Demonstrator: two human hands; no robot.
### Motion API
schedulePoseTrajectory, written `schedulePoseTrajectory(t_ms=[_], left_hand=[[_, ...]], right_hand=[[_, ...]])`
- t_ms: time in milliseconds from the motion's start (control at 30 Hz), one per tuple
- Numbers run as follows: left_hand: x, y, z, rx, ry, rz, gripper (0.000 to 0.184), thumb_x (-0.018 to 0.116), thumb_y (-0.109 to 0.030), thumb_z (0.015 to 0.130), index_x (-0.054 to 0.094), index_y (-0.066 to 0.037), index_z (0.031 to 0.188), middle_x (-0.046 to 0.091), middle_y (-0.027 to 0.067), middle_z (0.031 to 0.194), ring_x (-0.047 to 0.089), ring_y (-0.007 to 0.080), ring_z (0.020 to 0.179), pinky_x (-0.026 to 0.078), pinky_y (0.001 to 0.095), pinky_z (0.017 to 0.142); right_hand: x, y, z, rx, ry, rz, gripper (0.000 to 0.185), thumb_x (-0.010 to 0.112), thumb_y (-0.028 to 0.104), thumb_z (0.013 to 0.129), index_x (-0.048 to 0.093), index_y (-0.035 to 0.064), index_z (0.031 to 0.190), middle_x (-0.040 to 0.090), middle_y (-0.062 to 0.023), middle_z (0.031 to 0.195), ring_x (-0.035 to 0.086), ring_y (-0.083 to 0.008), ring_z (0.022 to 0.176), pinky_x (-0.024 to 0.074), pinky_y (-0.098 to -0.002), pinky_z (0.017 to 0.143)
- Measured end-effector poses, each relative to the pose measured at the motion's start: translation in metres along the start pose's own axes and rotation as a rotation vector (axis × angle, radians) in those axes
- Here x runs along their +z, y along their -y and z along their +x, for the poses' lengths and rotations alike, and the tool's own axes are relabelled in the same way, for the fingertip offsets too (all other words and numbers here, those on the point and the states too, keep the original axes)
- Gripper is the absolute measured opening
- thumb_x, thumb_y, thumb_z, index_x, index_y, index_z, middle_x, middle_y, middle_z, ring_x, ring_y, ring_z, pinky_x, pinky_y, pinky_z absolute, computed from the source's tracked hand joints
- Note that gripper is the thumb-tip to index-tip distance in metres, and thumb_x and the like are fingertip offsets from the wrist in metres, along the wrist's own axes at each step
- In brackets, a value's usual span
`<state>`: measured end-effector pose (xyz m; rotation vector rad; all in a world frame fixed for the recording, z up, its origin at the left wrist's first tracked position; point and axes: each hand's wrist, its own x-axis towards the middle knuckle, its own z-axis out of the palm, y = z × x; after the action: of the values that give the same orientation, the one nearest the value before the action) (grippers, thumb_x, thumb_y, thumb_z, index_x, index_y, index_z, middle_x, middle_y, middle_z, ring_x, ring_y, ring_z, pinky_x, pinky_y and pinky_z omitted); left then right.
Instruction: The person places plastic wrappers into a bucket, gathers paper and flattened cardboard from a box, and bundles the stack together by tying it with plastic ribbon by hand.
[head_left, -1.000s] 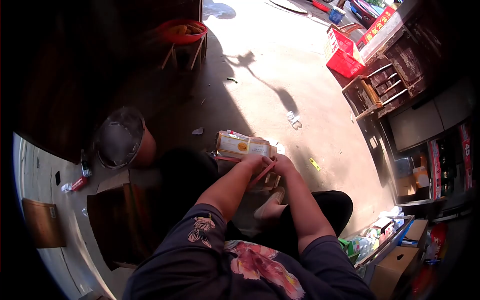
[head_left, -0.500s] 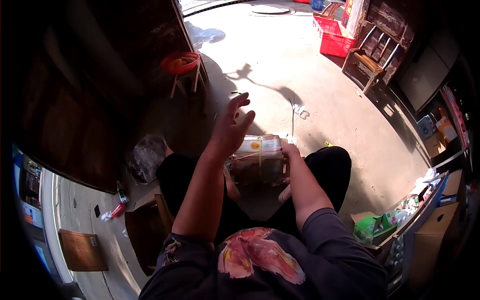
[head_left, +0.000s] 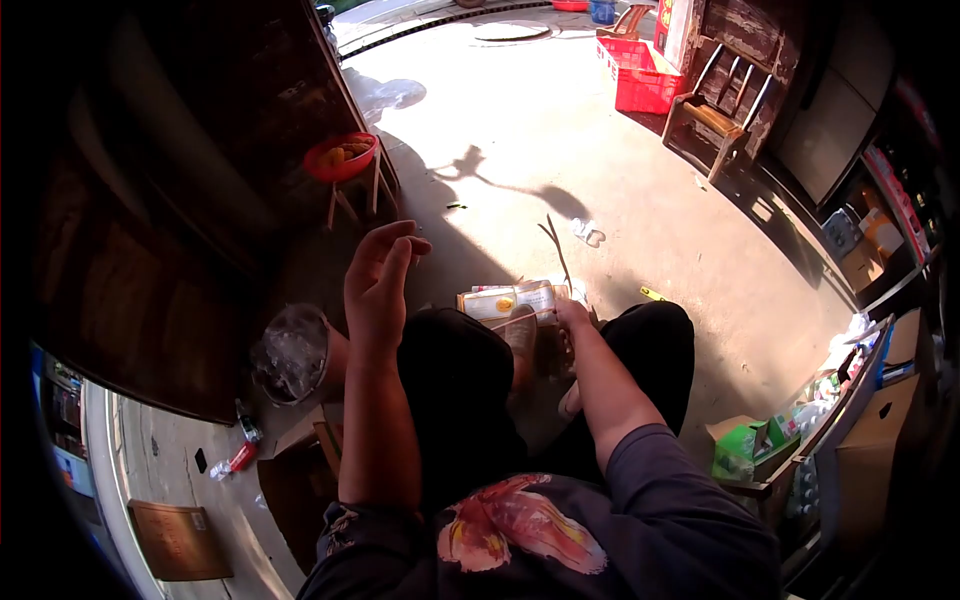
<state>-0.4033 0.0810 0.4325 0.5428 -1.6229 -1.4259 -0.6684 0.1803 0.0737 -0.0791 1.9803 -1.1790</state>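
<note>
A white box with a gold emblem (head_left: 478, 303) lies on the floor between my legs. A foot (head_left: 520, 345) presses against its front side. My right hand (head_left: 574, 318) is closed at the box's right end, where a thin pinkish string (head_left: 541, 312) runs into the fingers. A dark, narrow strip (head_left: 556, 245) sticks up beyond that hand. My left hand (head_left: 378, 285) is raised over my left knee, away from the box. Its fingers are bent and the thumb is near them; what they may pinch is too fine to make out.
A plastic-lined bucket (head_left: 295, 350) stands on the left, and a red bowl (head_left: 325, 165) rests on a stool behind it. A red crate (head_left: 645, 90) and wooden chair (head_left: 715, 115) stand at the back right. Cartons and packages (head_left: 760, 445) crowd the right side.
My left hand has moved left, away from the box, and its fingers have drawn closer together. The left leg has shifted inward, and a foot now shows against the box. My right hand stays at its end.
</note>
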Motion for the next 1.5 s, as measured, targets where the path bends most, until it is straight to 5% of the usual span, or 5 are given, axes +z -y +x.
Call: schedulePoseTrajectory(t_ms=[667,933,1100,1200,1500], left_hand=[[0.04,0.482,0.004,-0.565,0.926,0.516,0.026,0.053,-0.016,0.097,0.061,-0.003,0.117,0.067,0.0106,0.1,0.063,0.0199,0.097,0.049,0.0313,0.086],[-0.11,0.464,0.052,-0.869,-0.604,-0.177,0.045,0.041,-0.047,0.101,0.049,-0.01,0.076,0.028,-0.0026,0.055,0.029,0.0119,0.047,0.036,0.031,0.052],[-0.141,0.474,0.029,-0.928,-0.802,-0.226,0.045,0.04,-0.046,0.101,0.045,-0.012,0.072,0.026,-0.0025,0.055,0.027,0.0125,0.046,0.032,0.0301,0.049],[-0.149,0.486,0.027,-0.951,-0.902,-0.202,0.046,0.041,-0.047,0.101,0.045,-0.012,0.072,0.026,-0.0031,0.054,0.026,0.0112,0.045,0.03,0.0285,0.047],[-0.178,0.491,-0.018,-1.044,-1.037,-0.076,0.044,0.039,-0.048,0.1,0.042,-0.014,0.071,0.023,-0.0029,0.055,0.021,0.0125,0.045,0.025,0.0311,0.046]], right_hand=[[-0.033,0.085,0.035,0.015,0.09,0.611,0.028,0.05,0.028,0.1,0.047,0.0125,0.076,0.029,0.0076,0.053,0.022,-0.0037,0.042,0.0166,-0.0222,0.038],[-0.105,0.056,0.057,-0.176,0.276,0.219,0.011,0.062,0.016,0.092,0.054,0.0097,0.088,0.045,0.0064,0.069,0.04,-0.004,0.058,0.0327,-0.02,0.053],[-0.148,0.051,0.103,-0.088,0.02,0.853,0.019,0.052,0.029,0.099,0.052,0.0138,0.088,0.063,-0.0057,0.098,0.06,-0.0168,0.094,0.0447,-0.0381,0.088],[-0.16,0.029,0.157,0.004,-0.065,0.932,0.024,0.044,0.034,0.102,0.042,0.015,0.087,0.043,0.0005,0.062,0.044,-0.0131,0.054,0.0461,-0.0323,0.064],[-0.235,-0.074,0.222,0.348,-0.585,0.725,0.027,0.043,0.038,0.102,0.043,0.0113,0.097,0.029,0.0023,0.063,0.025,-0.0108,0.045,0.0267,-0.0292,0.041]])
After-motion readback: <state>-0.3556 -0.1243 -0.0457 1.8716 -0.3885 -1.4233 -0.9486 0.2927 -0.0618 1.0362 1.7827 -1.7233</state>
